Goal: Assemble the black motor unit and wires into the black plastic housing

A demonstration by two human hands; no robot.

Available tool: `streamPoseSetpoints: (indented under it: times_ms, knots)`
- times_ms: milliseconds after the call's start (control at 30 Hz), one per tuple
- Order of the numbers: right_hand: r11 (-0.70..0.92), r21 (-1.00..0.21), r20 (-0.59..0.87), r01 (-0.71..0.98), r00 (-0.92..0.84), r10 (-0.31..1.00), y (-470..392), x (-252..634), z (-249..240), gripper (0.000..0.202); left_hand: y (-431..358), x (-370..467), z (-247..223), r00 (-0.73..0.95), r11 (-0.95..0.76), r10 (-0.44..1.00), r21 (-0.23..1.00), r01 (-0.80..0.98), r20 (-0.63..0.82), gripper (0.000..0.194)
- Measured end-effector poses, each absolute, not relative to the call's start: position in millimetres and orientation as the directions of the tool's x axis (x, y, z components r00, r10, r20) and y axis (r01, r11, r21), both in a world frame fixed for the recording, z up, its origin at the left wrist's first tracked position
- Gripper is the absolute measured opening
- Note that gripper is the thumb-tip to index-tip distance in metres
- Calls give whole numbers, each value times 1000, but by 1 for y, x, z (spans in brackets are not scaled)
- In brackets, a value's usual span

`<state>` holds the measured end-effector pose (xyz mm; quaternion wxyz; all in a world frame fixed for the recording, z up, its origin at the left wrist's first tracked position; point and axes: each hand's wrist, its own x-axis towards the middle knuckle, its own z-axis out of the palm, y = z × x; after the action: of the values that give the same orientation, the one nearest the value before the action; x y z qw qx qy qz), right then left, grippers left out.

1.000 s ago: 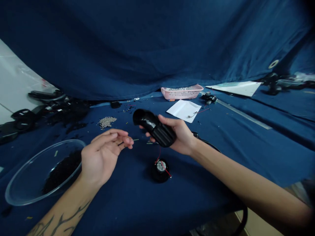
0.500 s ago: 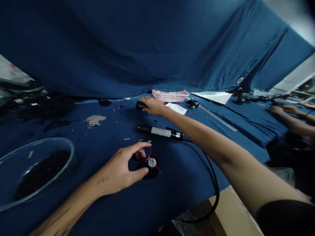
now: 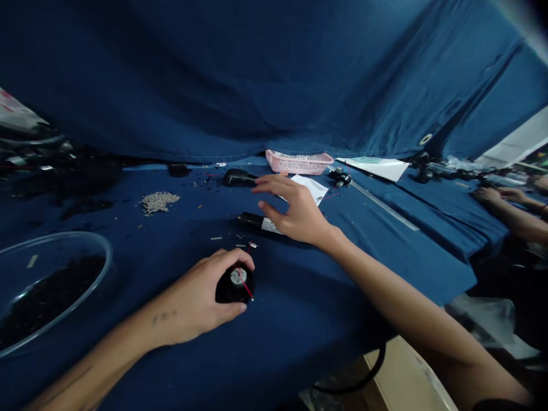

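My left hand (image 3: 201, 302) grips a small round black motor part (image 3: 234, 283) with red wires, resting on the blue cloth. My right hand (image 3: 295, 208) hovers with spread fingers over a black-and-silver tool (image 3: 257, 221) whose black cable runs off the table's front edge. A curved black plastic housing (image 3: 238, 177) lies on the cloth just beyond the right fingertips, apart from them.
A clear bowl (image 3: 92, 242) of dark bits sits at the left. A heap of small metal pieces (image 3: 158, 200), a pink basket (image 3: 298, 162), white papers (image 3: 312, 186) and a metal ruler (image 3: 385, 206) lie further back. Another person's hands (image 3: 500, 195) work at the far right.
My right hand set the black housing down at the back and drew back over the tool. My left hand closed on the round motor part.
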<state>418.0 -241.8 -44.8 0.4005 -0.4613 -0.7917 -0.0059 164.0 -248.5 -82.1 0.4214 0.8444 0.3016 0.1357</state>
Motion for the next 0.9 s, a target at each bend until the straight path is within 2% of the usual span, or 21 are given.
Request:
streamPoseSetpoints:
  times_ms: [67,133,333,433,567,700,900]
  knots:
    - [501,-491,600,713,-141,788,-248,433,-54,23,-242,159,-80,777,-384,627,845,373,-59,44]
    - [470,-554,550,687,-122,826,-248,444,-63,25,-235,155,-81,775,-337,629,873,352,-69,44]
    - [590,-550,448,591,-387,806,-253,435,-75,35,-219,149,-80,811,-297,567,882,367,-147,52]
    - [638,-506,396,580,-501,770,-253,428,-80,39,-222,150,-72,759,-176,631,922,344,-162,49]
    - [634,-448,353,631,-527,773,-250,427,-84,41,-226,152,-66,693,-28,697,959,282,-184,49]
    - [627,-365,308,689,-546,779,-250,424,-86,20,-226,152,-67,696,10,694,968,249,-186,61]
    - [614,-452,368,646,-492,789,-252,423,-86,23,-225,153,-74,747,-92,656,971,221,-108,76]
